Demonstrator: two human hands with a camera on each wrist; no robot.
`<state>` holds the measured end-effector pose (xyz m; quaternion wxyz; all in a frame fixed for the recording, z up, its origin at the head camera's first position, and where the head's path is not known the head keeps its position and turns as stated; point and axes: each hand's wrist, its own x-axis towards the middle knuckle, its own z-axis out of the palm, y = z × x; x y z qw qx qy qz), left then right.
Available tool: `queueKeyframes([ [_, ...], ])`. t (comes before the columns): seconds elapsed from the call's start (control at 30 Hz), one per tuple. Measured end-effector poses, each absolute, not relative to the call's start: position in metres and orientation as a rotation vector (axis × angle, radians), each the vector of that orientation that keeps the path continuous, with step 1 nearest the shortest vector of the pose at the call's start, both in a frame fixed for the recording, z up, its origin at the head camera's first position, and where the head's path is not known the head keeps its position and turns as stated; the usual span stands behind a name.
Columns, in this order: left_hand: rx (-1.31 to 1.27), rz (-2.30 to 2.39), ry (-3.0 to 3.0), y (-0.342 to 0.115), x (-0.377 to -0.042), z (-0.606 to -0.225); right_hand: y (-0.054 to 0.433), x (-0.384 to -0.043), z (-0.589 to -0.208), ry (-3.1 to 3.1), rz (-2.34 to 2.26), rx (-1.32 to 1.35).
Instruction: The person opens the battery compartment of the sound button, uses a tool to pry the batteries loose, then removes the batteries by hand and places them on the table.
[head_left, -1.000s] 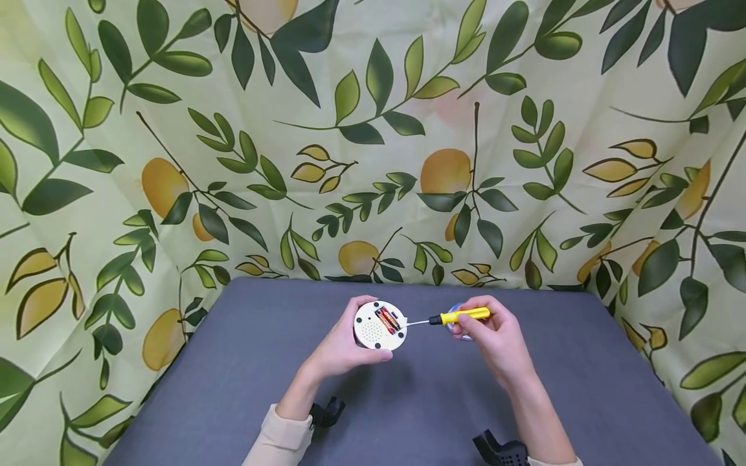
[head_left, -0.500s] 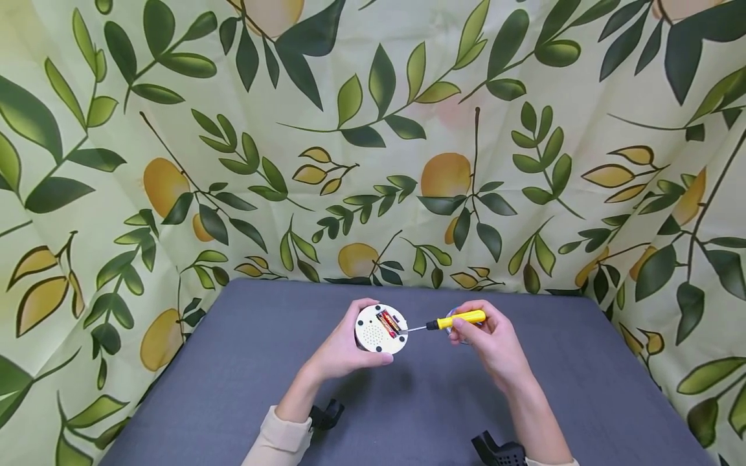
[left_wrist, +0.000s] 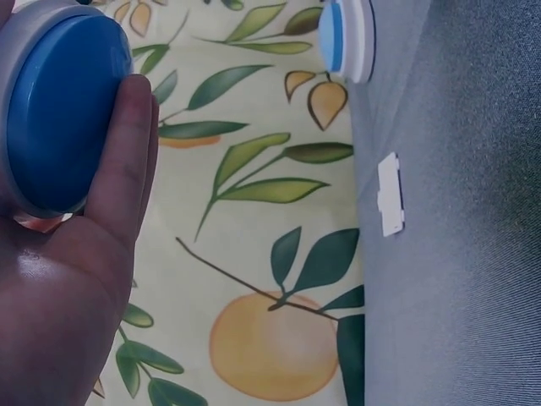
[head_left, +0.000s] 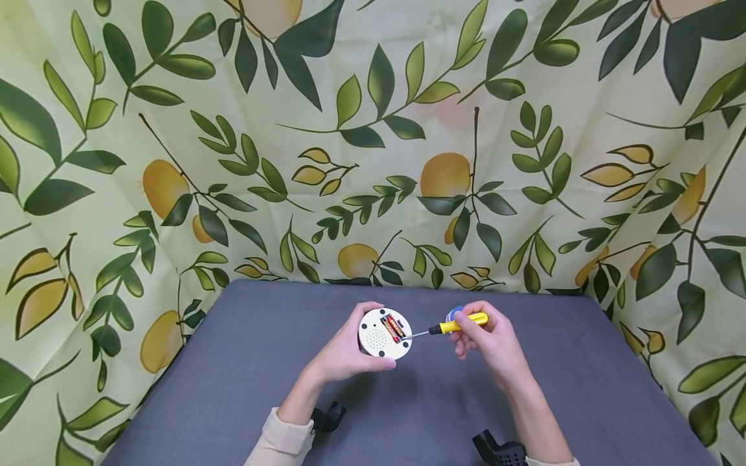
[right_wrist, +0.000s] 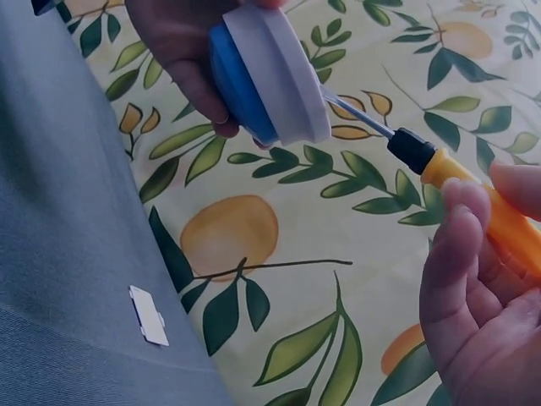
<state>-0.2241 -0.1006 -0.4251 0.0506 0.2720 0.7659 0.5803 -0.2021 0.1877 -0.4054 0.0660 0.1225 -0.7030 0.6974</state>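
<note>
My left hand [head_left: 344, 353] grips a round white push-button device [head_left: 375, 342] by its rim, thumb below and fingers above. Its underside, with speaker holes and dark feet, faces me in the head view. Red batteries [head_left: 393, 329] lie in its uncovered compartment. On the opposite side is a blue dome [left_wrist: 68, 114], with my fingers along its edge in the left wrist view. My right hand [head_left: 498, 346] pinches the yellow handle of a screwdriver [head_left: 466, 323]. The metal shaft points left, its tip at the lower end of the batteries.
A second blue-and-white button [left_wrist: 351, 38] stands on the grey table [head_left: 280, 310], partly hidden behind my right hand in the head view. A small white battery cover [right_wrist: 149, 315] lies on the table. Leaf-and-fruit patterned cloth [head_left: 373, 213] hangs behind.
The device has shifted slightly right and down in the head view. The screwdriver tip has moved from the device's edge area to the lower end of the batteries. Both grips stay the same.
</note>
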Motion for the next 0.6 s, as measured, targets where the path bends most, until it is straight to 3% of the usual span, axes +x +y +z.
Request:
queueKeyframes([
  [0.6, 0.850, 1.708, 2.337, -0.0992, -0.2214, -0.4231, 0.1803, -0.2010, -0.4083, -2.059, 2.172, 0.299],
])
